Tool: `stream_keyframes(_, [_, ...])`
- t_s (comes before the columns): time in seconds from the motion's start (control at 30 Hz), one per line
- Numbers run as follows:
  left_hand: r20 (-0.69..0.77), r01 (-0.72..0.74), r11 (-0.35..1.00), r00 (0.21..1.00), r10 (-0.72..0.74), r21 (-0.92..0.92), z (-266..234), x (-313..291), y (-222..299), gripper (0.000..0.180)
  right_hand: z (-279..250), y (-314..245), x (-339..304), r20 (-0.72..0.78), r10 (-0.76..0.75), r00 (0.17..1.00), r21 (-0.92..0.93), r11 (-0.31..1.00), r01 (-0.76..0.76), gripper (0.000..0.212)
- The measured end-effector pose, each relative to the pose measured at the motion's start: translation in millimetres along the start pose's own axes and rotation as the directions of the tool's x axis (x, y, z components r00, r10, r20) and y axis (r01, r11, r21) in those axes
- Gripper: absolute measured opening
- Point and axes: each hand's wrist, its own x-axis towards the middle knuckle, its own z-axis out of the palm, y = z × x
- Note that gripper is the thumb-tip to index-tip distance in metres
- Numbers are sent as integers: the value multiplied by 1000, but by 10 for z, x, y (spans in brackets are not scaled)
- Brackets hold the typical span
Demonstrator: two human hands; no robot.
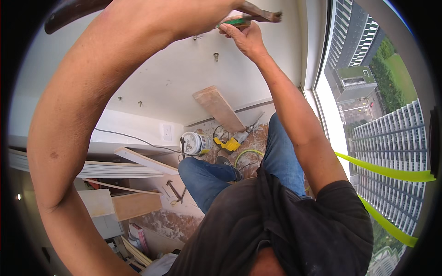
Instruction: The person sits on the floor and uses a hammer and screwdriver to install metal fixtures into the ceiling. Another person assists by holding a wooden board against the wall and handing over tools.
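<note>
My left arm curves up from the lower left across the picture, and my left hand (224,10) is partly cut off at the top edge, its fingers hidden. Beside it, my right hand (248,40) is closed, thumb uppermost, on a green-handled tool (237,21). A worn, dark steel tool end (263,14) juts out to the right just above; I cannot tell whether both belong to one tool. Both hands are raised before a pale wall panel (184,73) with metal anchor bolts (216,56) sticking out. A dark, smooth bar (76,13) shows behind my left arm.
A yellow and grey power drill (233,141) lies on the dusty floor beside a white bucket (195,143). One board (218,108) leans on the wall. A hammer (176,190) and more boards (137,205) lie left. A window (368,92) and yellow-green straps (386,172) are right.
</note>
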Motion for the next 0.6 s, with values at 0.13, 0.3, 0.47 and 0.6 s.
stream_keyframes(0.13, [-416, -172, 968, 906, 83, -181, -128, -24, 193, 20, 46, -148, -80, -50, -141, 989, -89, 987, 136, 22])
stream_keyframes(0.3, [40, -11, 994, 999, 16, -105, 127, -146, 28, 18, 13, -80, -12, -39, -32, 999, -32, 999, 31, 23])
stream_keyframes(0.47, [-107, -24, 997, 994, 16, -74, -111, -70, 202, 9, -40, -77, -16, -49, -151, 987, -133, 981, 143, 24])
stream_keyframes(0.6, [-423, -117, 963, 906, 4, -241, -272, -126, 254, 13, 171, -110, -193, -20, -260, 965, -242, 938, 248, 23])
